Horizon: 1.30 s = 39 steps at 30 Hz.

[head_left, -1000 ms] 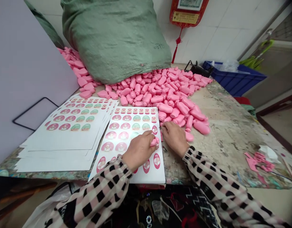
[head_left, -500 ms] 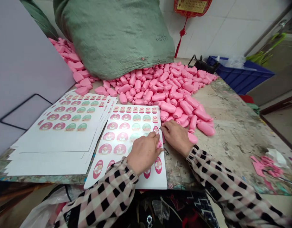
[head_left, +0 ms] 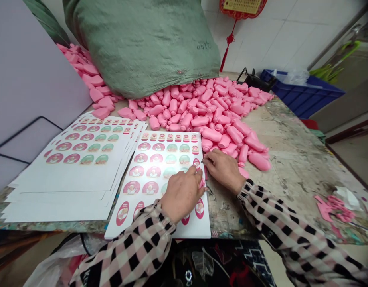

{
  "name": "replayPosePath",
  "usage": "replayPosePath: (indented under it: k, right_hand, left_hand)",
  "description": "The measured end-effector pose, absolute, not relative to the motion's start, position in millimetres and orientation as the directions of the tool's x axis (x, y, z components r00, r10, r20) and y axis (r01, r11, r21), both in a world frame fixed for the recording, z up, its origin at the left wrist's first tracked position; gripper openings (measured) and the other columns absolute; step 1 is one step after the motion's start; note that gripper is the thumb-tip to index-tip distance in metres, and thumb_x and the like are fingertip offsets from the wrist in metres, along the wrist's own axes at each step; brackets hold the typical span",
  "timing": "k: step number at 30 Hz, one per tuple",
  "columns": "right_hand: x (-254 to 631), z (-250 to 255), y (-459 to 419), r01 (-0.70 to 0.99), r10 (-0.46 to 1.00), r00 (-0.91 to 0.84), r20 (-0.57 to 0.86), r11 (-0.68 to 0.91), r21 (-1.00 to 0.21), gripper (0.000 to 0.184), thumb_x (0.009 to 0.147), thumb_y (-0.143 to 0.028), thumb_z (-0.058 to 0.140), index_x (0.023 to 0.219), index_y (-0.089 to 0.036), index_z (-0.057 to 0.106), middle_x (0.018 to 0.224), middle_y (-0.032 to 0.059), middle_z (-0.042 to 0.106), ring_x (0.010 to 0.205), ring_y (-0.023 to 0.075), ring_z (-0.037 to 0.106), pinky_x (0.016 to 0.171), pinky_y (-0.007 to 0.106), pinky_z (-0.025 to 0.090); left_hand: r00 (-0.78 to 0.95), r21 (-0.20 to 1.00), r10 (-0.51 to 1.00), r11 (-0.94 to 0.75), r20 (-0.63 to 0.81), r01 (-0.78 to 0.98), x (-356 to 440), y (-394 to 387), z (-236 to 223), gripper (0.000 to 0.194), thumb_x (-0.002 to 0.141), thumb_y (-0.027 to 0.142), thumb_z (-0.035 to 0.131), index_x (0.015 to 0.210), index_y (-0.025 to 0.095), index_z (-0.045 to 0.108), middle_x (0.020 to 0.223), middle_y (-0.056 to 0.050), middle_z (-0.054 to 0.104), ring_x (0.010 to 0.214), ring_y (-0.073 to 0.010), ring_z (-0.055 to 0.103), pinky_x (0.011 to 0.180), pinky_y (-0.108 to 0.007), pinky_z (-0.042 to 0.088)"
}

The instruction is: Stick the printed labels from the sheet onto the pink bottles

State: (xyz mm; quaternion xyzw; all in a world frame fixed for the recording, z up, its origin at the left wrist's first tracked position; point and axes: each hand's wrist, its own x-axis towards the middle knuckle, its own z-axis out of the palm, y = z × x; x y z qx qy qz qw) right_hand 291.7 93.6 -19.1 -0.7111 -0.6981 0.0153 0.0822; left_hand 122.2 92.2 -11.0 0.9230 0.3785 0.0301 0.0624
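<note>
A sheet of stickers [head_left: 169, 137], printed with pink and green labels, lies on top of a stack at the table's front. My left hand [head_left: 182, 193] rests over the sheet's right side, its fingers curled round a small pink bottle [head_left: 202, 182] that is mostly hidden beneath them. Just past the sheet's right edge, my right hand [head_left: 224, 167] is closed in a pinch close to the left fingertips. Something small and dark shows at its fingertips, too small to name. Loose pink bottles [head_left: 212, 134] lie just beyond the right hand.
More pink bottles spill from under a green sack [head_left: 148, 48] at the back. Overlapping sticker sheets [head_left: 82, 177] lie to the left, beside a pale panel [head_left: 31, 79]. Pink scraps [head_left: 336, 209] lie at the right; a blue crate [head_left: 306, 93] stands beyond the table.
The right hand has shifted very slightly right and stays pinched. My left hand keeps its place on the sheet with the bottle. The view has moved a little.
</note>
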Motion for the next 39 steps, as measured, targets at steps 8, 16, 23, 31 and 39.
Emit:
replayPosePath:
  k: [8, 16, 23, 31, 39]
  right_hand:
    - [295.6, -16.0, 96.8, 0.968, 1.0, 0.021, 0.02, -0.015, -0.252, 0.02, 0.088, -0.032, 0.046, 0.089, -0.023, 0.065, 0.093, 0.001, 0.064, 0.083, 0.014, 0.057, 0.06, 0.025, 0.032]
    - [293.2, -28.0, 94.5, 0.913, 0.995, 0.095, 0.038, -0.072, -0.401, 0.019, 0.087, -0.03, 0.046, 0.086, -0.021, 0.062, 0.087, 0.001, 0.065, 0.08, 0.0136, 0.056, 0.066, 0.024, 0.034]
    - [282.0, -35.7, 91.1, 0.872, 0.968, 0.238, 0.074, -0.179, -0.456, 0.02, 0.088, -0.032, 0.043, 0.085, -0.021, 0.06, 0.088, 0.0015, 0.065, 0.08, 0.0154, 0.057, 0.064, 0.025, 0.033]
    - [275.1, -42.8, 94.0, 0.839, 0.936, 0.34, 0.088, -0.26, -0.478, 0.022, 0.088, -0.033, 0.042, 0.084, -0.021, 0.06, 0.09, 0.002, 0.066, 0.081, 0.017, 0.058, 0.066, 0.027, 0.034]
    - [276.0, -40.3, 92.2, 0.838, 0.946, 0.315, 0.077, -0.239, -0.49, 0.022, 0.088, -0.034, 0.042, 0.09, -0.021, 0.061, 0.094, 0.0025, 0.066, 0.084, 0.0166, 0.058, 0.068, 0.027, 0.036]
  left_hand:
    - [0.706, 0.153, 0.707, -0.694, -0.034, 0.703, 123.1, 91.6, -11.6, 0.043, 0.086, 0.045, 0.045, 0.123, 0.023, 0.046, 0.121, -0.006, 0.053, 0.082, -0.022, 0.058, 0.066, -0.037, 0.045]
    - [0.702, 0.166, 0.711, -0.688, -0.043, 0.706, 123.4, 90.0, -13.8, 0.047, 0.086, 0.045, 0.044, 0.127, 0.022, 0.044, 0.128, -0.008, 0.049, 0.087, -0.0238, 0.057, 0.071, -0.038, 0.045]
    - [0.712, 0.167, 0.702, -0.702, -0.001, 0.692, 122.2, 88.9, -17.3, 0.046, 0.086, 0.045, 0.043, 0.126, 0.021, 0.045, 0.131, -0.007, 0.049, 0.089, -0.0244, 0.055, 0.073, -0.038, 0.044]
    - [0.707, 0.16, 0.706, -0.695, -0.033, 0.701, 123.6, 88.9, -15.3, 0.048, 0.086, 0.045, 0.044, 0.127, 0.021, 0.046, 0.134, -0.007, 0.048, 0.092, -0.0248, 0.055, 0.073, -0.038, 0.044]
    - [0.697, 0.157, 0.716, -0.683, -0.053, 0.713, 123.7, 88.0, -15.2, 0.049, 0.086, 0.046, 0.044, 0.128, 0.022, 0.044, 0.136, -0.006, 0.046, 0.094, -0.0246, 0.054, 0.075, -0.038, 0.043]
